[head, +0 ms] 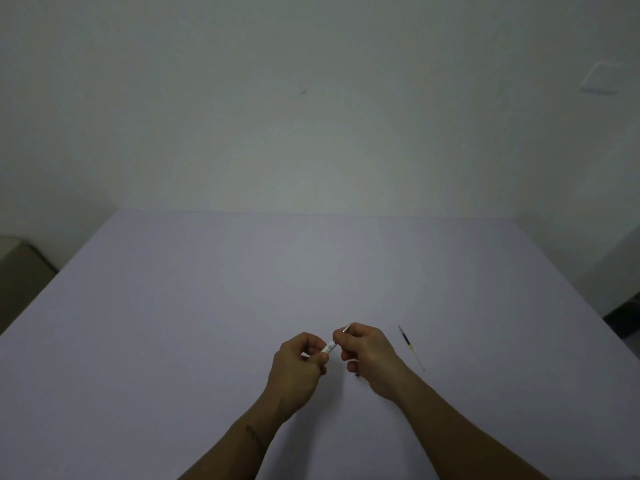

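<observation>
Both hands meet over the pale lilac table [207, 323], holding a small pen between them. My left hand [299, 362] grips the white pen barrel [329, 347], most of which is hidden in the fist. My right hand [369, 355] pinches the pen's silver tip cone [346, 328], which sticks out above its fingers. A thin ink refill [411, 347], dark at the far end and yellow-to-clear at the near end, lies on the table a little to the right of my right hand. A tiny dark piece [357, 375] shows just under the right hand.
A plain white wall stands behind the table's far edge [311, 213]. A beige piece of furniture [20, 265] sits past the left edge. Dark floor [623, 323] shows past the right edge, and a white wall plate [604, 77] is at upper right.
</observation>
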Demonstrator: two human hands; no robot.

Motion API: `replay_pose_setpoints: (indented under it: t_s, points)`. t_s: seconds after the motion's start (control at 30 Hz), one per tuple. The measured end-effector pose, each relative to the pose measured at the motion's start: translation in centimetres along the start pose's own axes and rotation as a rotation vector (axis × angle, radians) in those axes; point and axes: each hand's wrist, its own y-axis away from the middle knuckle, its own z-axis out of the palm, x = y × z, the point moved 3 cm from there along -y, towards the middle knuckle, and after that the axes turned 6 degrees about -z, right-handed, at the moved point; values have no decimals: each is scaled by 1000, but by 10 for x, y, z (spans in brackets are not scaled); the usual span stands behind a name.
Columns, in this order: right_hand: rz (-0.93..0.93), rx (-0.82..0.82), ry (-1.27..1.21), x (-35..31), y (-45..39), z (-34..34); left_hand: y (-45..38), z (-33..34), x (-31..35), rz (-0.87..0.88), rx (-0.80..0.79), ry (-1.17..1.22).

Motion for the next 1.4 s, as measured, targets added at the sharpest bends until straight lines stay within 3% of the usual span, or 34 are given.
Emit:
replay_pose_setpoints:
  t_s: [0.13,0.37,0.53,0.77,1.0,1.4]
  points:
    - [46,-64,-170,4,1,-3,1,-1,-2,-4,7,4]
    - [25,32,-40,5,1,-1,2,2,-4,-11,-10,23]
    - [3,-41,-118,4,5,-2,1,1,-4,-18,11,30]
    - [-8,39,-13,3,2,0,2,2,-6,-34,8,92]
    - [45,-60,-214,8,6,-3,0,-2,-9,-45,37,104]
    - [23,3,-19,6,7,-5,4,6,-7,-40,19,63]
